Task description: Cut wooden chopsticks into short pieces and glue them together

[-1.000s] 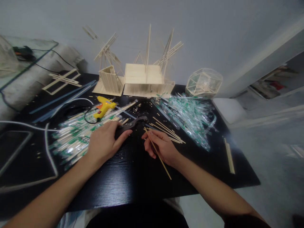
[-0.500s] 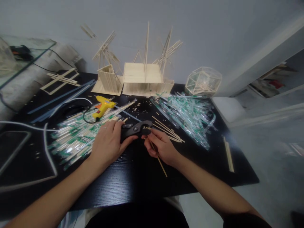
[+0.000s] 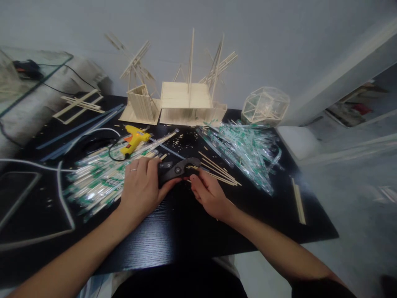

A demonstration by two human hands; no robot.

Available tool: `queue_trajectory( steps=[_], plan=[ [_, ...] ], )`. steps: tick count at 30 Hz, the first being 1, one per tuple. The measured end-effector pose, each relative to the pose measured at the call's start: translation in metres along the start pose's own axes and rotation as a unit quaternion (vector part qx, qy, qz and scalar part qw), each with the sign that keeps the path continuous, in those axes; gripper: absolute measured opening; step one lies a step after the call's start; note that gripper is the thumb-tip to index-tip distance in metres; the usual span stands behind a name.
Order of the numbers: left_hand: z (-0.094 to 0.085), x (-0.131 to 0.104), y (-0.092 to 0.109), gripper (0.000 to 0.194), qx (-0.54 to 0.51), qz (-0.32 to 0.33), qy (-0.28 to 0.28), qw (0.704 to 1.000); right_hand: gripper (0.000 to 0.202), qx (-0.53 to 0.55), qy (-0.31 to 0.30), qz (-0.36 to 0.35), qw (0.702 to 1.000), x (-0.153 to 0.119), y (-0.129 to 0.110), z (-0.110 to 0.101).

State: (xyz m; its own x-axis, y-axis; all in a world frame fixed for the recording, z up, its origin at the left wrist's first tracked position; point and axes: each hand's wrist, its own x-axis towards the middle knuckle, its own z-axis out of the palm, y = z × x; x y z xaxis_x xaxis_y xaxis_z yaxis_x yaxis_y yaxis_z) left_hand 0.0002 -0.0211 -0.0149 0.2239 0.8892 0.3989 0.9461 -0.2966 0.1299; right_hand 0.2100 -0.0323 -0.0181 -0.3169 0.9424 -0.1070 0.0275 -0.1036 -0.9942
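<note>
My left hand [image 3: 139, 182] is closed around the handles of a dark hand cutter [image 3: 178, 170], its curved jaw pointing right. Close against that jaw is my right hand [image 3: 211, 194], its fingers closed on a thin wooden stick. Most of the stick is hidden behind the fingers; a pale end [image 3: 191, 167] shows at the jaw. I cannot tell whether the blade touches it. Loose thin sticks [image 3: 221, 171] fan out on the table just beyond my right hand.
A yellow glue gun [image 3: 135, 139] lies on plastic-wrapped chopsticks [image 3: 99, 182] at left. Clear-and-green wrappers [image 3: 248, 149] are heaped at right. Wooden stick models [image 3: 184, 95] stand along the back, beside a faceted frame [image 3: 266, 105]. A white cable [image 3: 63, 198] loops at left on the black table [image 3: 180, 244].
My right hand has turned and its fingers have closed further, hiding the stick's lower length, which hung visibly below before. My left hand and the cutter have barely moved.
</note>
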Motion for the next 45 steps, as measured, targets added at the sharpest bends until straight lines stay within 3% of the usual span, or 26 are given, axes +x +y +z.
queue_trajectory(
  steps=[18, 32, 39, 45],
  plan=[
    [-0.001, 0.000, 0.002, 0.063, 0.047, -0.003, -0.003, 0.999, 0.032, -0.140, 0.076, -0.057, 0.986, 0.004, -0.007, -0.002],
    [0.001, -0.001, 0.003, 0.060, 0.012, 0.000, -0.026, 1.000, 0.031, -0.211, 0.075, -0.124, 0.967, 0.002, -0.007, -0.001],
    [0.002, -0.001, 0.002, 0.058, 0.004, 0.008, -0.021, 1.000, 0.039, -0.204, 0.095, -0.117, 0.967, 0.002, -0.004, -0.002],
    [0.002, -0.001, -0.001, 0.057, -0.009, 0.011, -0.017, 1.000, 0.034, -0.193, 0.086, -0.114, 0.971, 0.000, -0.008, -0.002]
  ],
)
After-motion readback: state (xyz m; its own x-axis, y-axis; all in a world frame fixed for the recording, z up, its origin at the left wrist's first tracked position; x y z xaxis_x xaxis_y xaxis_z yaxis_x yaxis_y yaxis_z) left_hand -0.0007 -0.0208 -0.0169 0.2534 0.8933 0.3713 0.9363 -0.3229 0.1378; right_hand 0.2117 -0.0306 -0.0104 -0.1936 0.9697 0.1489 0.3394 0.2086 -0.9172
